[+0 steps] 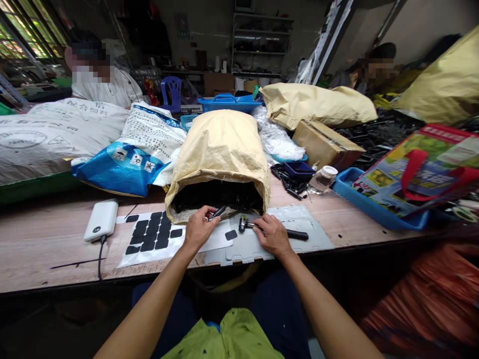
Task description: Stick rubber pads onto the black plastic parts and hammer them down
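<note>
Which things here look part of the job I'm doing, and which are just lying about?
Seemingly in use:
- black piece in left hand
- hammer in right hand
- open sack
- grey board

Probably lying about:
- power bank
- jar
- cardboard box
- shopping bag

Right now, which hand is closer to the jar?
Right: the right hand, on the hammer, is left of the jar and nearer the front of the table. The left hand, by the sack, is farther left.

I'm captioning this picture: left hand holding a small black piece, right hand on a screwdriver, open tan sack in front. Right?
No: the head view shows the right hand on a hammer, not a screwdriver. The left hand, black piece and open tan sack stand.
</note>
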Motion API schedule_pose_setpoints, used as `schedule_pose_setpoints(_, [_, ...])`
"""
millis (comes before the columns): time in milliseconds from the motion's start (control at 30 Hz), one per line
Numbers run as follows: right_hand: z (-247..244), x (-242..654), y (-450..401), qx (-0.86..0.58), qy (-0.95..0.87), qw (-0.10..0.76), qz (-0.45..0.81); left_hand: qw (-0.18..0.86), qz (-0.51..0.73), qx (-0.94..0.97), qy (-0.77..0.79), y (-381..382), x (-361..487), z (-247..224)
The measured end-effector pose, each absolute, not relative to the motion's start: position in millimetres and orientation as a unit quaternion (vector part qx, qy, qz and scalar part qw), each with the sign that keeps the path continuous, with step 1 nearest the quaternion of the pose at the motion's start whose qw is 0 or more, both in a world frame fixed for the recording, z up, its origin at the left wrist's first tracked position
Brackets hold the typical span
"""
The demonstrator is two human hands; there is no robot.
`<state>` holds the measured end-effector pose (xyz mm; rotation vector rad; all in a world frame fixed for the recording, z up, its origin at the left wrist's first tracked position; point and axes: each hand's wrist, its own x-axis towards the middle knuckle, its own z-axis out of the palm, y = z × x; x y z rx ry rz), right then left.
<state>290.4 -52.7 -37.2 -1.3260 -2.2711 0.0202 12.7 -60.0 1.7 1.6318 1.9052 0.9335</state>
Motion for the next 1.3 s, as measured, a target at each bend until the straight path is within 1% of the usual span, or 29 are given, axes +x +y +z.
schedule_pose_setpoints(100, [-37,290,-53,-0.488,-0.836,0.251,0.006,0.259,0.350,0.631,0.642,-80,12,-10])
schedule_pose_setpoints(300, [-38,290,-53,-0.490,-0.836,0.249,0.006,0.236,0.309,0.688,0.612,-90,6,-29])
schedule_pose_setpoints(533, [-37,290,-53,-0.488,-0.836,0.250,0.005,0.255,0.288,0.694,0.608,-90,3,-26])
schedule_pose_setpoints(767, [-40,292,-52,-0.482,-0.838,0.255,-0.001,0.241,0.280,0.681,0.633,-87,11,-26])
schedule_pose_setpoints(900, [-40,295,-49,-0.473,-0.847,0.243,-0.003,0.228,0.278,0.687,0.632,-88,12,-25])
schedule_pose_setpoints(1000, [-31,290,-50,-0.468,-0.848,0.248,0.014,0.236,0.269,0.688,0.632,-89,11,-25])
schedule_pose_setpoints(1167, [0,261,-64,-0.450,-0.823,0.333,0.096,0.248,0.268,0.689,0.627,-88,8,-26])
schedule_pose_setpoints(1300, [13,237,-79,-0.423,-0.838,0.323,0.122,0.255,0.272,0.687,0.624,-88,7,-27])
